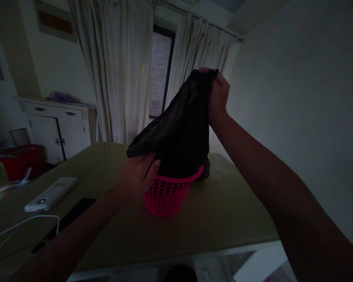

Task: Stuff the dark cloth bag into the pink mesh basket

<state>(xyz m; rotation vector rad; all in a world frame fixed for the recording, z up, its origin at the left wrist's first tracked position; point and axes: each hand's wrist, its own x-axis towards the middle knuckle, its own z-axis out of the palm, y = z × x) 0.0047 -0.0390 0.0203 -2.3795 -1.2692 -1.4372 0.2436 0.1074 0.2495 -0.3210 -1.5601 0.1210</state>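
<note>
Right hand [218,95] raised well above the small pink perforated plastic basket [166,194], grip pinched shut on the top edge of the black plastic bag [182,129] — bag hanging down into the basket's mouth. Left hand [137,175] at the basket's rim, fingers closed on the bag's lower edge. Basket standing on the olive-green counter [223,211] — white remote control [51,194] well to its left.

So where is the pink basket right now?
Head view, centre: the pink basket stands on the table, under the black bag, beside the left hand.
</note>
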